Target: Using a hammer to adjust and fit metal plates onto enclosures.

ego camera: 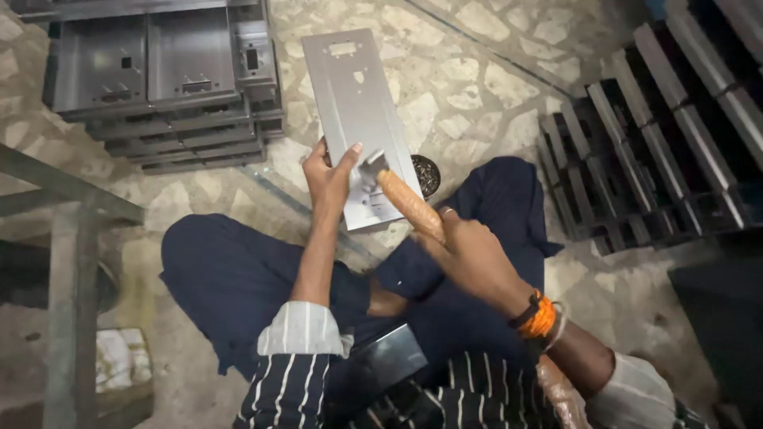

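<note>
In the head view, a long grey metal plate [354, 119] is seen lying on the stone floor [477, 87] in front of a seated person's crossed legs, its near end close to the knees. The plate's near left edge is gripped by the left hand [327, 179], thumb laid on top, fingers curled beneath. A hammer [401, 199] with a wooden handle is clasped in the closed right hand [469, 254], its metal head resting on the plate's near end. A stack of grey metal trays [159, 71] is seen far left, and dark metal parts [660, 135] are piled at right.
</note>
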